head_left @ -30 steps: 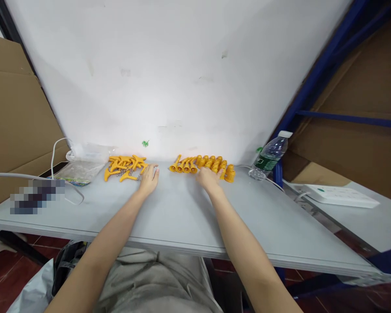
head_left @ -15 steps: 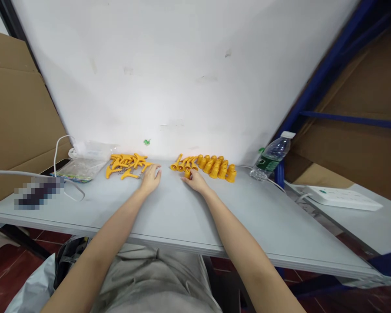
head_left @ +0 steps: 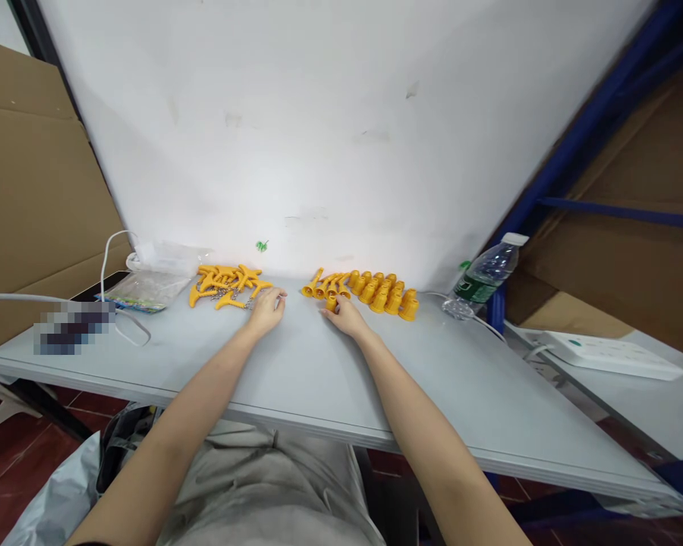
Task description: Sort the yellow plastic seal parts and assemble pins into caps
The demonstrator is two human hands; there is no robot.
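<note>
My right hand (head_left: 347, 317) grips a small yellow plastic cup (head_left: 331, 303) between thumb and fingers, low over the table. Just behind it lie several yellow cone-shaped pieces with stems (head_left: 322, 287), leaning in a row. To the right of these, small yellow cups (head_left: 378, 301) stand upside down in rows. My left hand (head_left: 266, 312) rests at the right edge of a pile of yellow T-shaped handles (head_left: 228, 282) with metal bead chains. Its thumb is apart from the fingers, and I see nothing held in it.
On the grey table (head_left: 313, 379), a plastic bottle (head_left: 483, 279) leans at the back right. Clear plastic bags (head_left: 153, 284), a white cable (head_left: 103, 265) and a blurred-out dark object (head_left: 73, 327) lie at the left. A white power strip (head_left: 612, 355) sits on the side shelf.
The whole view has shifted slightly. My left hand has moved a little, its fingers drawn in somewhat. My right hand still grips the yellow cup in the same place.
</note>
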